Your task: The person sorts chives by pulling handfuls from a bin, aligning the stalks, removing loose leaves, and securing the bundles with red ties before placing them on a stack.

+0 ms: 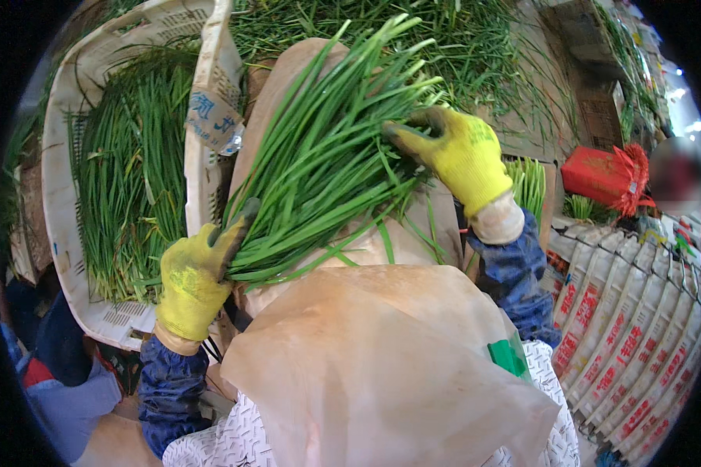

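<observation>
A loose bunch of green garlic chives (327,167) lies slantwise over a long tan board in front of me, its pale cut ends toward the far right. My left hand (195,272), in a yellow glove with dark fingertips, is closed at the near-left leaf ends. My right hand (463,152), gloved the same way, has its thumb and fingers bent round the right side of the bunch, below the cut ends. Stray leaves hang toward a cloudy plastic apron (382,342) over my lap. The undersides of both grips are hidden by leaves.
At left stands a white plastic crate (64,187) full of chives. More loose chives (467,47) cover the far ground. On the right are a red bag (600,179), standing cut chives (528,187) and stacked white printed packaging (631,335). Another person's clothed leg (78,405) shows lower left.
</observation>
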Action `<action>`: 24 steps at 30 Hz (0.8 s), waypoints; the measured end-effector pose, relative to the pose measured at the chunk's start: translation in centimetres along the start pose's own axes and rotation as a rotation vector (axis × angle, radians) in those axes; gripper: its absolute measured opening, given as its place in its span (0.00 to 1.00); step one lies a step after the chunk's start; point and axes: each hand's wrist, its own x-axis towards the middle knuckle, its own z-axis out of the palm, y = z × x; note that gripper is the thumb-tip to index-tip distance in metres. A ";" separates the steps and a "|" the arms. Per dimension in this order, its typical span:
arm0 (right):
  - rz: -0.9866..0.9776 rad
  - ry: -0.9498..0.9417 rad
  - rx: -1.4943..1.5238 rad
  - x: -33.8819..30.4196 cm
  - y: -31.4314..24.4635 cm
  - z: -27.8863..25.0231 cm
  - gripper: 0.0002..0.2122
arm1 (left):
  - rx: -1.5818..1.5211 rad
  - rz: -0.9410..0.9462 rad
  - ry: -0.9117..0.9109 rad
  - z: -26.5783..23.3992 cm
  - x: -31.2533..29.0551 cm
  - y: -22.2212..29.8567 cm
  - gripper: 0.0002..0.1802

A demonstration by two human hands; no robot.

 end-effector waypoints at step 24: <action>0.027 -0.573 1.075 -4.2 -4.0 -6.4 0.09 | 0.015 0.056 -0.019 -0.1 -0.2 -0.9 0.38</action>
